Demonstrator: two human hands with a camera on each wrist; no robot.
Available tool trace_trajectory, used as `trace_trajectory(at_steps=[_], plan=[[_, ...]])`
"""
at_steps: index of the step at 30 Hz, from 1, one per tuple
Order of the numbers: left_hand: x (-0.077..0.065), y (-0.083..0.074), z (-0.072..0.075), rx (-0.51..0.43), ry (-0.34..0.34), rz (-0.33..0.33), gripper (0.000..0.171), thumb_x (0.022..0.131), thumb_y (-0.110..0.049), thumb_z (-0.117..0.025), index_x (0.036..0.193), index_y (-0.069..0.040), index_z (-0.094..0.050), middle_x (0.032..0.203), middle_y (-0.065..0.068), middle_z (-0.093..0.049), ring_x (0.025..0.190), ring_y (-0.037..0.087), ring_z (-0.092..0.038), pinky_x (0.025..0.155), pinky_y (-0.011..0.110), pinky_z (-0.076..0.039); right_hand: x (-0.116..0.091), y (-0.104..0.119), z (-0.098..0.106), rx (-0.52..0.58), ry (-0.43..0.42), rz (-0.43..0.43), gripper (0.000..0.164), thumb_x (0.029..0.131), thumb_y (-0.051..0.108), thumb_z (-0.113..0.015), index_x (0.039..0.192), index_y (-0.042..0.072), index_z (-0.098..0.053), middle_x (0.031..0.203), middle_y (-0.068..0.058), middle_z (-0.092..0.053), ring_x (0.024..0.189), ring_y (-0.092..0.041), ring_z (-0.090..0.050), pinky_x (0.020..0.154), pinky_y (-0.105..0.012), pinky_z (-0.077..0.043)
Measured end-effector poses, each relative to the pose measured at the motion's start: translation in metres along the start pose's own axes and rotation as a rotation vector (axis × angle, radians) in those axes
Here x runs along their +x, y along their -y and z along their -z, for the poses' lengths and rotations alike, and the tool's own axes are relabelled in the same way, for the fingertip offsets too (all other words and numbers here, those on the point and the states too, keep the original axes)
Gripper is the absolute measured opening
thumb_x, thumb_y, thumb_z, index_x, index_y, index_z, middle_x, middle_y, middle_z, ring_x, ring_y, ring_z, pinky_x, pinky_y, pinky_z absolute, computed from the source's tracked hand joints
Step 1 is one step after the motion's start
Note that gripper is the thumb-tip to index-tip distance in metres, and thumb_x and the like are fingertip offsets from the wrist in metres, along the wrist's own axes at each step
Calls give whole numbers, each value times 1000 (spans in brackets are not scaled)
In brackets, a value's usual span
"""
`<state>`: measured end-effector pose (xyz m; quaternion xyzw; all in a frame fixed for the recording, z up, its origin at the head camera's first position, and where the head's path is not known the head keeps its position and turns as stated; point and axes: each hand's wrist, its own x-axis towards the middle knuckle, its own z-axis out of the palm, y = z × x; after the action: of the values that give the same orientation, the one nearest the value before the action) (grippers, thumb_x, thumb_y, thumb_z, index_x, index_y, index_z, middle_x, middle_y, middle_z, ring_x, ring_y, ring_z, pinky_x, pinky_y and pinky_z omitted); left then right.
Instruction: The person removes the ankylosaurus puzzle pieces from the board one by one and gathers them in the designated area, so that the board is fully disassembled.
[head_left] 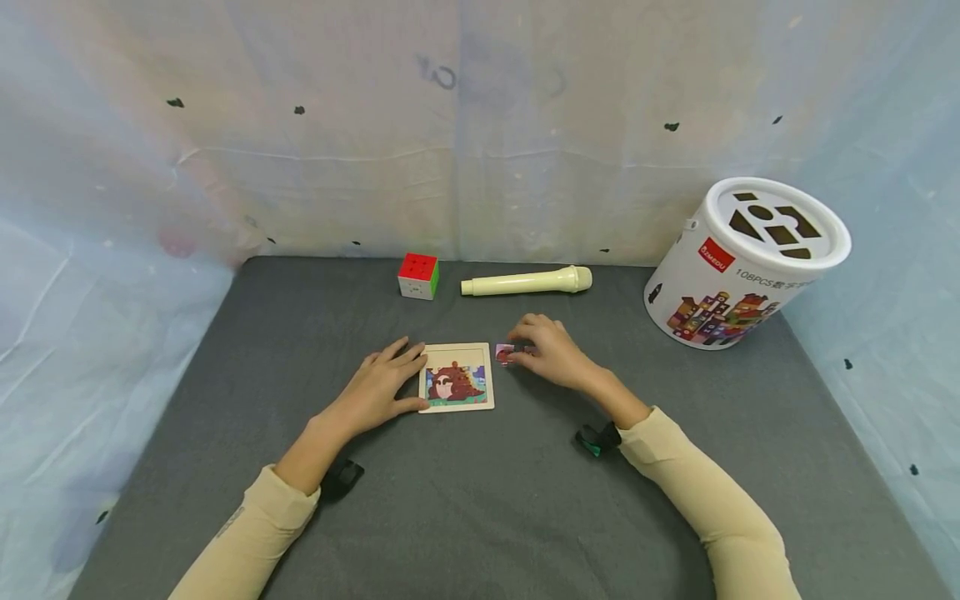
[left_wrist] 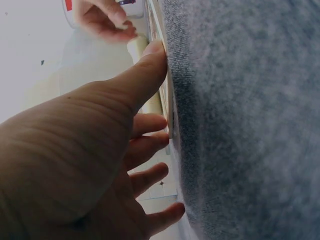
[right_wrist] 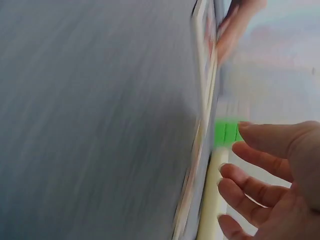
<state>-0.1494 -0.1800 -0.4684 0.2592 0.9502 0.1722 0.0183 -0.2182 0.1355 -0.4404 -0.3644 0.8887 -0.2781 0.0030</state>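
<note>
A square wooden puzzle board [head_left: 455, 408] with a reddish-brown cartoon animal picture lies flat on the grey cloth. At its left edge rests my left hand [head_left: 375, 390], thumb near the lower corner and fingers spread by the upper one. The left wrist view has that thumb [left_wrist: 145, 75] against the board's rim. Just right of the board lies a small colourful flat piece [head_left: 503, 354], partly covered by my right hand [head_left: 553, 352]. Loosely bent and apart, the fingers [right_wrist: 255, 185] of that hand have nothing visible between them in the right wrist view.
Behind the board stand a red, white and green puzzle cube [head_left: 417, 277] and a pale yellow toy microphone [head_left: 525, 282] on its side. A large white bucket [head_left: 738, 275] with shaped holes in its lid stands at the back right. Pale sheeting [head_left: 450, 167] rises behind the table.
</note>
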Motion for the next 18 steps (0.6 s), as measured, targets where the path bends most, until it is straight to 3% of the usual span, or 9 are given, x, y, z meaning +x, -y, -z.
trace_trajectory(at_steps=[4,9,12,18], plan=[[-1,3,-1,7,11,23,83,87,-49,-74,150,-5,-45,159,15,-33,149,39,-20,107,73,-19,21,27,-19,165,81,71,26,90,4,-74,113,-4,-70,110,-16,-63,97,-31,-60,79,-40,-50],[-4,6,-2,-30,46,40,84,91,-52,-68,155,-7,-37,163,15,-24,151,36,-12,109,74,-8,40,50,-40,330,150,69,28,90,-1,-72,117,-6,-66,112,-19,-63,98,-33,-61,77,-37,-54],[-4,7,-2,-76,69,35,86,92,-53,-66,156,-6,-33,164,14,-21,152,34,-13,112,71,-6,46,57,-52,348,158,48,26,89,-2,-72,114,-6,-66,110,-19,-64,96,-31,-62,79,-36,-54],[-4,8,-1,-105,74,27,88,92,-53,-66,157,-5,-30,164,14,-21,151,34,-15,114,68,-9,50,63,-66,270,144,-22,25,86,-1,-76,110,-2,-67,104,-12,-65,93,-24,-60,83,-32,-49]])
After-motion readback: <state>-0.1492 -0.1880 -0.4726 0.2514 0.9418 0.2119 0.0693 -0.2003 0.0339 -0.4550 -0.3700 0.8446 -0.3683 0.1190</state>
